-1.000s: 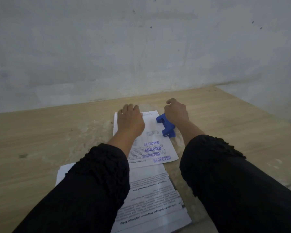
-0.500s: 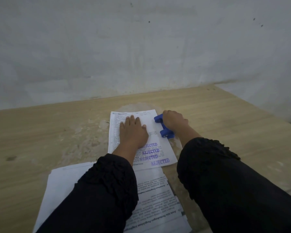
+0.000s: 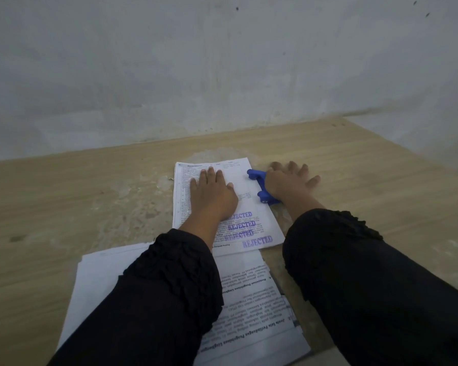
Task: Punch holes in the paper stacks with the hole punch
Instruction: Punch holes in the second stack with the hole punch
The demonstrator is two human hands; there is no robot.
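Observation:
A printed paper stack [image 3: 259,225] stamped "REJECTED" in purple lies on the wooden table [image 3: 90,196]. My left hand [image 3: 212,199] rests flat on it, fingers spread. A blue hole punch [image 3: 259,187] sits on the stack's right edge. My right hand [image 3: 288,186] presses down on the punch with its palm, fingers stretched out over the table. Most of the punch is hidden under that hand.
A second, larger stack of printed sheets [image 3: 251,299] lies nearer to me, partly under my black sleeves. A grey wall [image 3: 222,75] closes the table's far side. The table's right edge [image 3: 413,154] runs diagonally.
My left hand slid back and flattened on the stack. My right hand went from fingers curled over the punch to fingers stretched out, palm pressing on it.

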